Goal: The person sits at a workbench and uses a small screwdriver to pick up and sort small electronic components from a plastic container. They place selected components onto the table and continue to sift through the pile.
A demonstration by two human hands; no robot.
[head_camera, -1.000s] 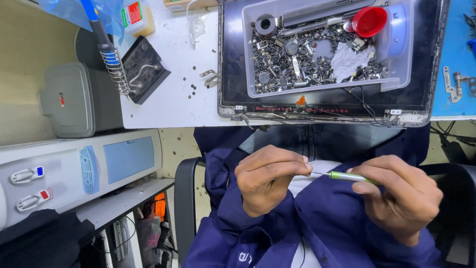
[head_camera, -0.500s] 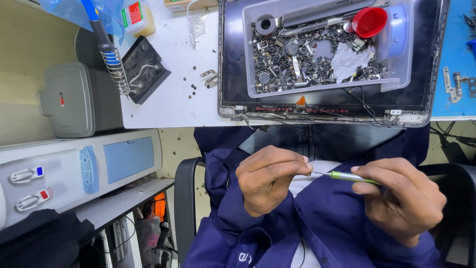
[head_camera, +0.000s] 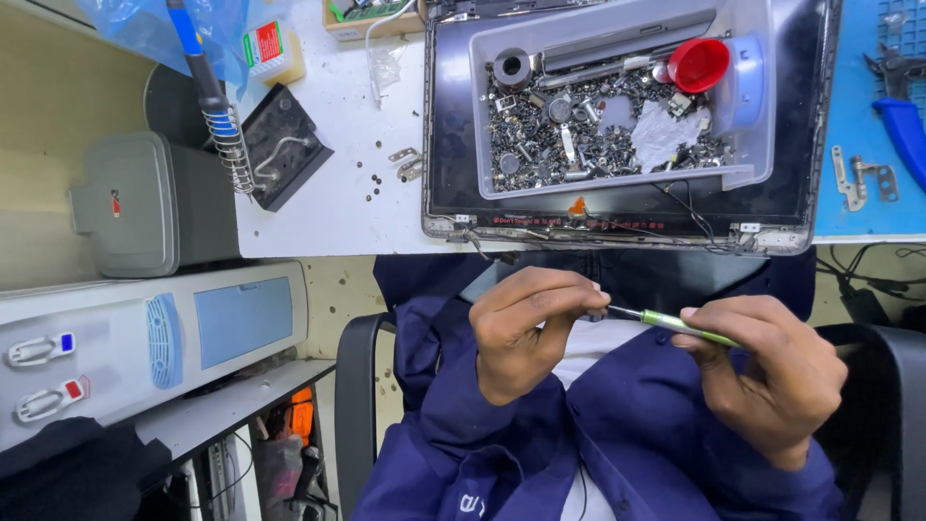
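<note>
Pinching a green screwdriver (head_camera: 687, 327) in right hand (head_camera: 772, 376); its tip meets left hand (head_camera: 526, 328), fingers pinched shut on sth too small to tell. Above hands: clear parts tray (head_camera: 752, 116) w/ red cap (head_camera: 698, 64). Up-left: yellow box, red-green label (head_camera: 268, 50).

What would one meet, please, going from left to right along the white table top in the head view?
Soldering iron stand → loose screws → grey parts tray → red cap → blue pliers handle.
</note>
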